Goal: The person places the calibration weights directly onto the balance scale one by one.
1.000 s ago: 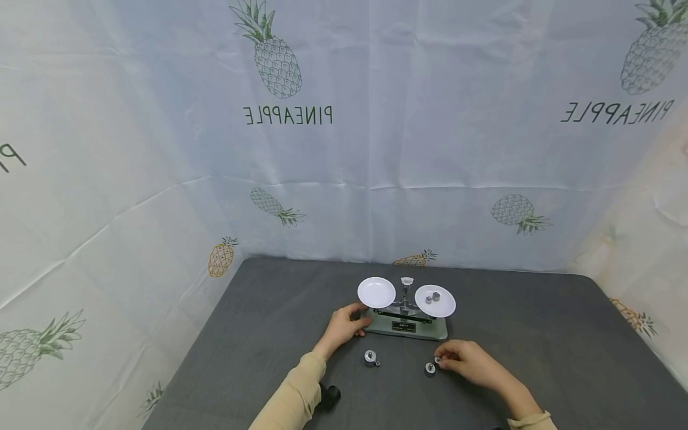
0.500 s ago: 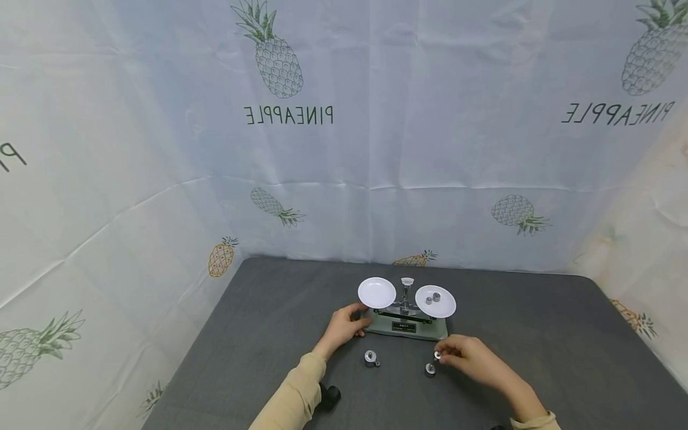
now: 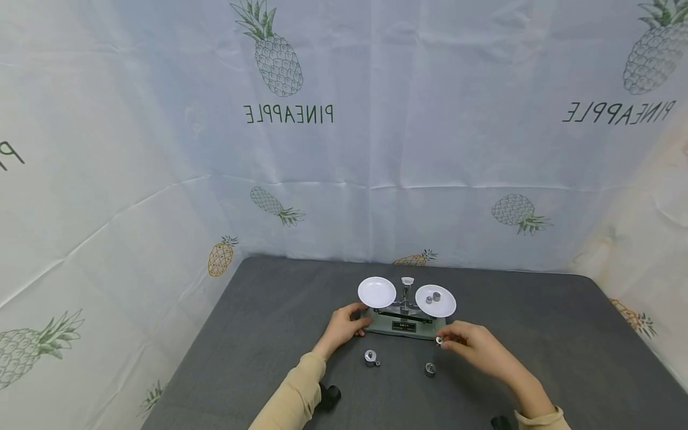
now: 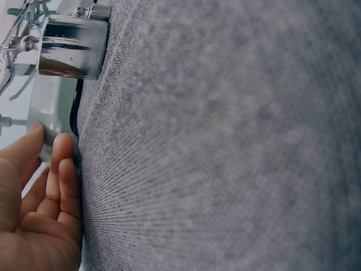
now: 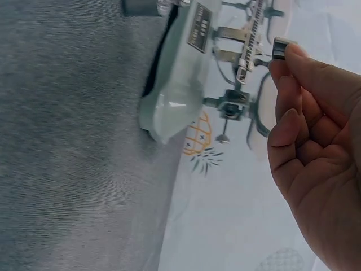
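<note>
Two small metal weights point(image 3: 436, 296) sit in the white pan point(image 3: 442, 309) on the balance scale's point(image 3: 424, 331) right. The person's right hand point(image 3: 474, 347) pinches another weight point(image 3: 439, 340), shiny, round-sided and perhaps knobbed, though it's tiny from here, just off the base's right front corner. The left hand point(image 3: 342, 327) grips the base's left end.

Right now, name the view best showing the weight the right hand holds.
Right wrist: the weight looks largest there, pinched by the right hand. The head view shows it tiny; the left wrist view lacks it.
</note>
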`<state>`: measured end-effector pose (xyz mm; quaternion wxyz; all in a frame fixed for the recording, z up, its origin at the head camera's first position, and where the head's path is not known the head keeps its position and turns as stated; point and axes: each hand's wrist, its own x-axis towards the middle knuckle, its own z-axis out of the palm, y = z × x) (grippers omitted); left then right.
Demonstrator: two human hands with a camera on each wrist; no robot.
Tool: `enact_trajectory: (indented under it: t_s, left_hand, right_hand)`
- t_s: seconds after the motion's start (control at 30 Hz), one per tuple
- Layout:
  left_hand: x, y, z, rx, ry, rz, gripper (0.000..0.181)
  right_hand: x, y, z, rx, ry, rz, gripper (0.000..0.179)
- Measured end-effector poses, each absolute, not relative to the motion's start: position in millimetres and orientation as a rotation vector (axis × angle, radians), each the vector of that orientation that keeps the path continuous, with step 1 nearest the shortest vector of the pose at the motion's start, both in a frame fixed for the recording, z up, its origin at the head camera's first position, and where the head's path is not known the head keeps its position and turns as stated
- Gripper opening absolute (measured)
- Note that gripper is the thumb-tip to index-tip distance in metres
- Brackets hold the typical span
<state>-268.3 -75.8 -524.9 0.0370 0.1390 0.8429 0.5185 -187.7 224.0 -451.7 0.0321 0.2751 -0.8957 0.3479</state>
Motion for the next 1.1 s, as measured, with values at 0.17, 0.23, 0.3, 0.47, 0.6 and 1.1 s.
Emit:
enact_trajectory:
  t_s: [0.17,0.23,0.3,0.47,0.6,1.1]
  left_hand:
    - [-268,-76,-524,0.429,2.585,1.597,0.037]
    - [-268,-76,-525,0.426,2.582,1.594,0.037]
    - [-268,-76,-525,0.430,2.584,1.590,0.037]
    - [-268,-77,-526,0.427,2.596,1.577,0.037]
    - [-268,-77,-526,0.426,2.596,1.569,0.037]
    - [-266,-77,-524,0.418,2.599,1.553,0.036]
  right_hand:
    - [-188,224,-447,0.822,-2.656,1.064,0.014]
    - [-190,223,-446,0.814,-2.621,1.061,0.014]
    - [-192,222,-445,0.800,-2.597,1.060,0.014]
    - [-199,220,-442,0.738,-2.568,1.004,0.016]
    - [-207,220,-441,0.680,-2.563,0.943,0.017]
    - [-228,215,-441,0.477,-2.713,0.928,0.017]
